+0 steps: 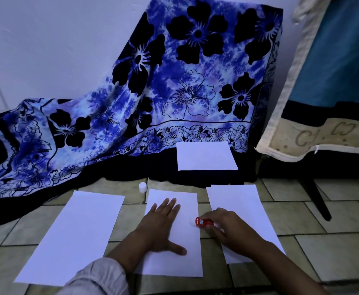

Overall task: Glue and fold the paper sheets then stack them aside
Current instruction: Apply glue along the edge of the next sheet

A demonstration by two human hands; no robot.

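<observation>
Two hands: flat left hand [163, 227] pins smooth paper [174, 237].

Blue floral cloth [174, 86] draped over a raised form against the pale wall [57, 39], its dark hem reaching the tiled floor [333, 241]. Cream-edged blue fabric [333, 71] hangs at right. One dark slanted leg [316, 199] below.

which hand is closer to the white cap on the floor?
Left. The left hand lies flat on the middle sheet, its fingertips pointing toward the cap just beyond the sheet's far left corner. The right hand holds the glue stick farther right.
</observation>
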